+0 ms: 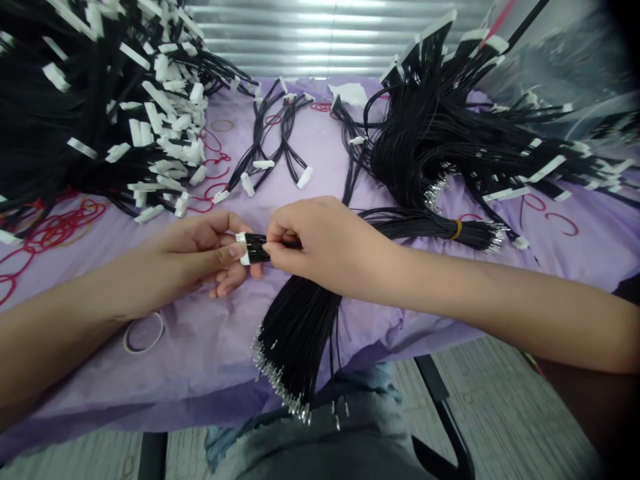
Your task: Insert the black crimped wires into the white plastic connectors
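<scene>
Head view: left hand pinched almost shut on a white plastic connector, right hand closed tight on its black wires just behind, both over the middle of the purple sheet. Fiddly connector work, by the look; steady pinch needed next.

Wire bundles either side, loose wires between, on probably plastic sheeting
</scene>
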{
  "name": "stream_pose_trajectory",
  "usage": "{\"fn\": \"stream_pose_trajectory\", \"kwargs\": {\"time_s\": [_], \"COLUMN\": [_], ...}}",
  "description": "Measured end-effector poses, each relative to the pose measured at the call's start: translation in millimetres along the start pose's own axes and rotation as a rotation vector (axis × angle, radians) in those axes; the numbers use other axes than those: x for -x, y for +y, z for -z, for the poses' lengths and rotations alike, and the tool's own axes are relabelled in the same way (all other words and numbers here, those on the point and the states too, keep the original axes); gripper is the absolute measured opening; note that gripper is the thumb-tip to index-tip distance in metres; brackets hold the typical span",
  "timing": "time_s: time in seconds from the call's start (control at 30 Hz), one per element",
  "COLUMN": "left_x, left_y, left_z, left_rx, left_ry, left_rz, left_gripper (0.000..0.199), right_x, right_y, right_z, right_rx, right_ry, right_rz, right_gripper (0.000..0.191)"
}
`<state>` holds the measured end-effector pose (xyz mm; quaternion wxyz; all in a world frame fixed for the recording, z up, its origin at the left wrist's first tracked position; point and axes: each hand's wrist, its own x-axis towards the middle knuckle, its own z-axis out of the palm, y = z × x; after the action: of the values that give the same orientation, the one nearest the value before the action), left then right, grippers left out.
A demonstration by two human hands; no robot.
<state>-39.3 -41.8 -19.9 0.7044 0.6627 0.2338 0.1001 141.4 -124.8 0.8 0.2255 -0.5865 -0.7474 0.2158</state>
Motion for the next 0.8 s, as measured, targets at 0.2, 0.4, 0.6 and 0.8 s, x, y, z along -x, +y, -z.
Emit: {"fn": "stream_pose_trajectory", "kwargs": {"time_s": [0.2, 0.4, 0.6, 0.8], "left_x": [1, 1, 2, 0], "left_y": [3, 0, 2, -2], "left_z": [-1.9, -0.1, -0.6, -0.3], "left_rx": [-0.030, -0.070, -0.097, -0.060], "left_ry": [0.058, 0.048, 0.034, 0.001], "left_rz": [-0.005, 0.007, -0.045, -0.034], "left_gripper": [0.014, 0.016, 0.016, 0.015], "right_x": [-1, -2, -2, -4], "right_y": [4, 3, -1, -1], "right_z": [-7, -10, -13, -17], "right_rx": [-0.068, -0.069, 0.023, 0.081], "right_ry": [0.049, 0.033, 0.030, 0.029], "right_rz": [-0.015, -0.036, -0.042, 0.000], "right_gripper": [0.022, 0.021, 0.023, 0.022]}}
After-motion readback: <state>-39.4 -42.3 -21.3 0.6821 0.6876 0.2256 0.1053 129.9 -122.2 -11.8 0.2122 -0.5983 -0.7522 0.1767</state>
